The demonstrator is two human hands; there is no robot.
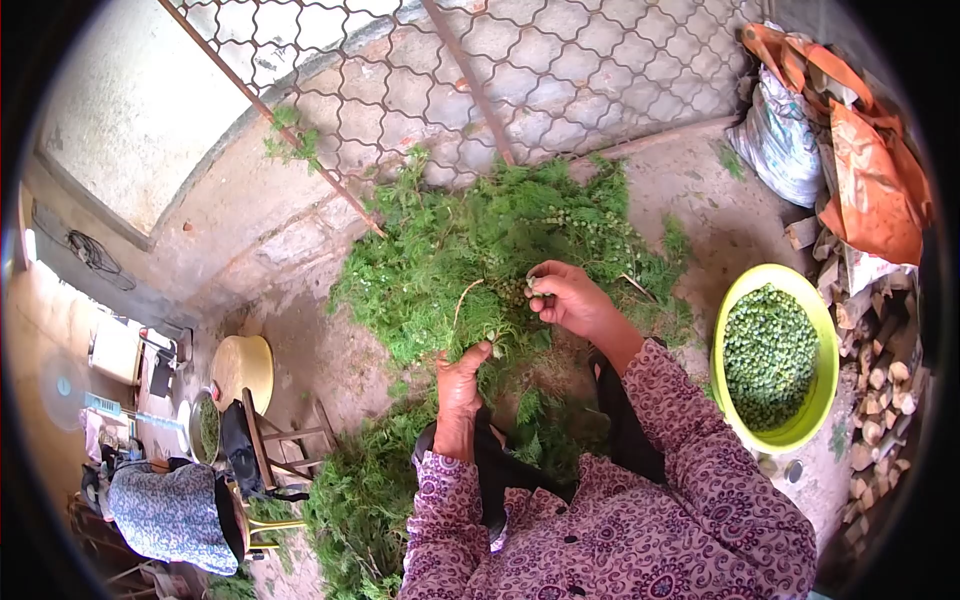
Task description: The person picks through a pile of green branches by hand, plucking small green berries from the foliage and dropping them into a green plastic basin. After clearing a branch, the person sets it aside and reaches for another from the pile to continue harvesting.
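Observation:
My left hand (459, 390) is closed round the stem end of a feathery green sprig (500, 330), its thumb lying along the top. Just up and to the right, my right hand (570, 300) pinches small green cones (537, 290) between thumb and fingers, close to the foliage. Beneath both hands spreads a large heap of cut evergreen branches (420, 240), with pale green cones among the needles. More branches (370, 490) lie by my left leg. At my right stands a yellow-green basin (826, 345) filled with loose green cones (768, 355).
A wavy metal lattice (600, 80) backs the heap. On the right are stacked split firewood (880, 400), a white sack (780, 135) and an orange bag (875, 180). To the left are a wooden stool (262, 440), a round tan container (243, 368) and patterned cloth (165, 510).

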